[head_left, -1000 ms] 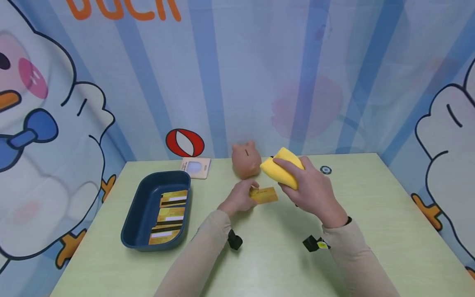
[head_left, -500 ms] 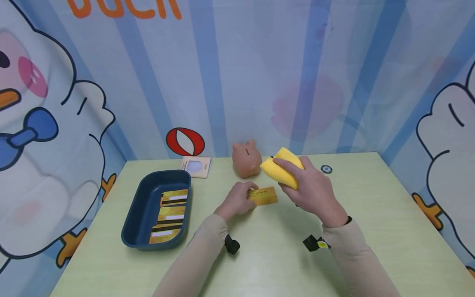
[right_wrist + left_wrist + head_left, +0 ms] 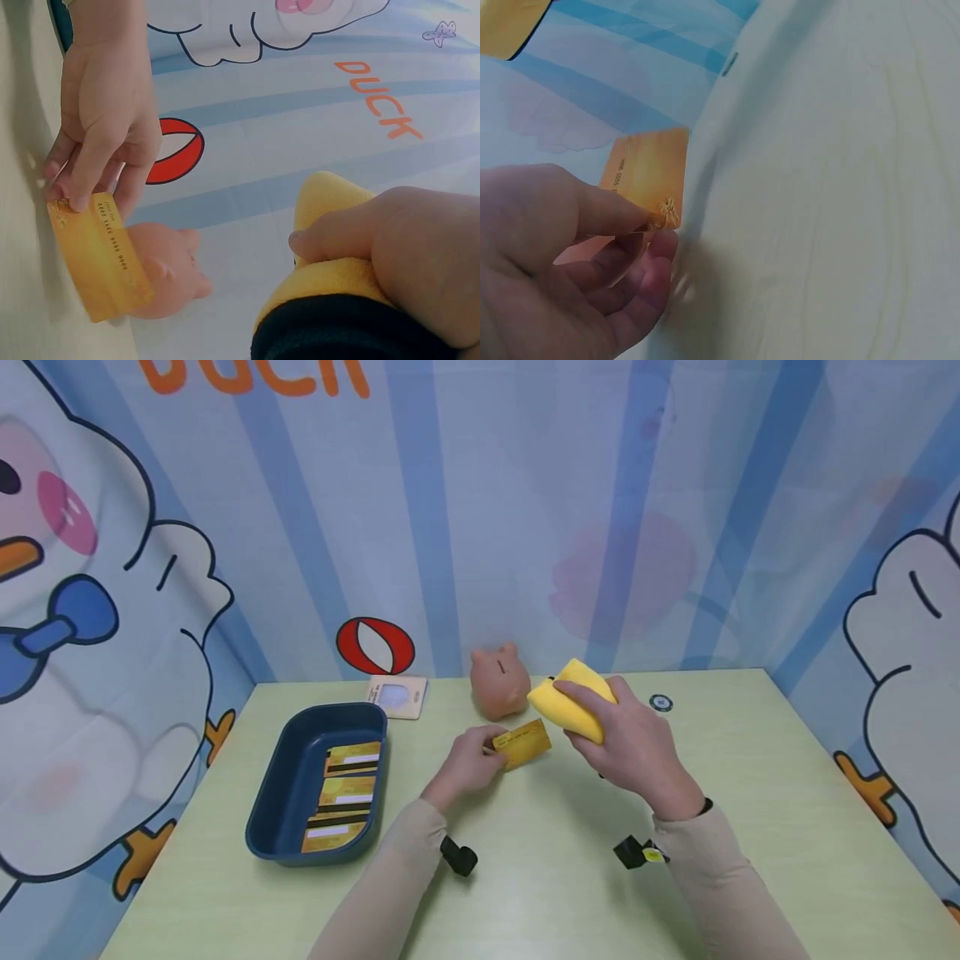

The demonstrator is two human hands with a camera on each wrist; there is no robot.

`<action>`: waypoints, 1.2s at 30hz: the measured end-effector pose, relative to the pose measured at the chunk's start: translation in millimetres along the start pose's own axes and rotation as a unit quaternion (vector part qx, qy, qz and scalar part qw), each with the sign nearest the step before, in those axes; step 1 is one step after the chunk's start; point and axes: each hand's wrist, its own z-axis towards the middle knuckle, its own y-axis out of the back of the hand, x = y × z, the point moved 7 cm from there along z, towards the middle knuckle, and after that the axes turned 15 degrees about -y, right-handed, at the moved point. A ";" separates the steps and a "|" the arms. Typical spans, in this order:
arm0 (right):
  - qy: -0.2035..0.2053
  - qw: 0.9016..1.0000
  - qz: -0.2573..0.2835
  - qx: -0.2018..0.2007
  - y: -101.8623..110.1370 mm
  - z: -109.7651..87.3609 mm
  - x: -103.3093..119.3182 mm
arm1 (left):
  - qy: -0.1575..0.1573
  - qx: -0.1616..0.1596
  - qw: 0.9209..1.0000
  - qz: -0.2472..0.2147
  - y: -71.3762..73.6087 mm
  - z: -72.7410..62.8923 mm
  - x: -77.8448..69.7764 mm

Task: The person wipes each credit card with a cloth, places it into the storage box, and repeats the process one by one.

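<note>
My left hand (image 3: 471, 762) pinches a gold bank card (image 3: 525, 744) by one end, between thumb and fingers, above the middle of the table. In the left wrist view the card (image 3: 652, 169) stands tilted up from the thumb. To its right, my right hand (image 3: 637, 747) grips a soft yellow plush item (image 3: 567, 703) with thumb and fingers around it. The right wrist view shows fuzzy yellow fabric (image 3: 319, 281) with a dark band or lining below; its exact kind cannot be told. A pink piggy bank (image 3: 500, 683) stands just behind the card.
At left, a dark blue bin (image 3: 262, 806) contains several gold cards (image 3: 347, 792), stripe side up. Behind it lies a pale flat card holder (image 3: 397, 697) with a clear window. A poker chip (image 3: 661, 702) rests at the back right. A cartoon curtain (image 3: 495, 510) closes off the rear.
My left hand has drawn slightly left and toward me, and the card has tilted with its free end higher. My right hand holds the yellow item almost still.
</note>
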 end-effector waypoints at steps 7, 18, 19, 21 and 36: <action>-0.001 1.000 -0.005 0.004 -1.4 -0.7 -1.3 | 0.003 -0.032 0.995 -0.091 13.4 -8.3 -16.3; -0.006 1.000 -0.006 0.012 -5.8 0.9 0.8 | -0.016 -0.116 0.972 -0.204 34.3 -20.6 -36.5; -0.007 1.000 -0.007 0.015 -6.6 0.6 1.3 | -0.019 -0.120 0.971 -0.204 35.3 -21.9 -37.7; -0.007 1.000 -0.008 0.018 -8.4 0.0 2.5 | -0.026 -0.126 0.971 -0.203 36.5 -23.5 -38.6; 0.041 0.999 0.010 0.001 -15.3 -6.3 17.3 | -0.046 -0.083 0.961 -0.261 32.8 -25.3 -50.2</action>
